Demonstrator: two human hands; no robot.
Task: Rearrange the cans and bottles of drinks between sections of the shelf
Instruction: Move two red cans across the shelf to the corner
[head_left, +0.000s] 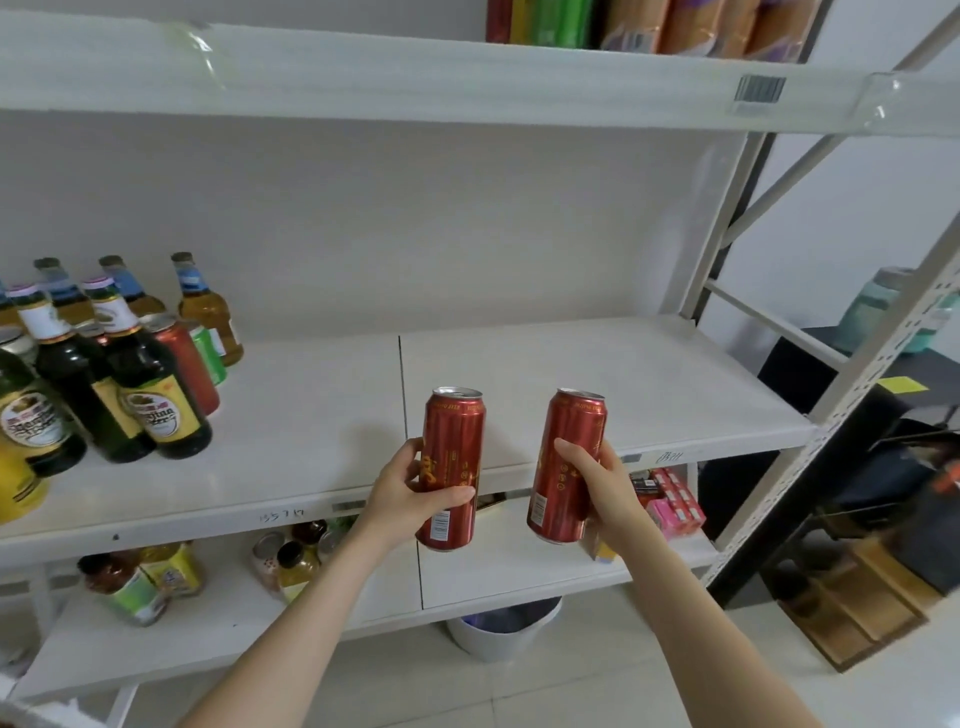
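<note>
Left can (451, 467), right can (567, 465): tall, red, side by side, held aloft before middle shelf (623, 374), right one tilted more; green bottles (150, 389), amber bottles (208, 312) upright, left section

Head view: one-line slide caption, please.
Left hand grips the left can, right hand the right can, both red, in front of the middle shelf; bottles stand at its left.
</note>
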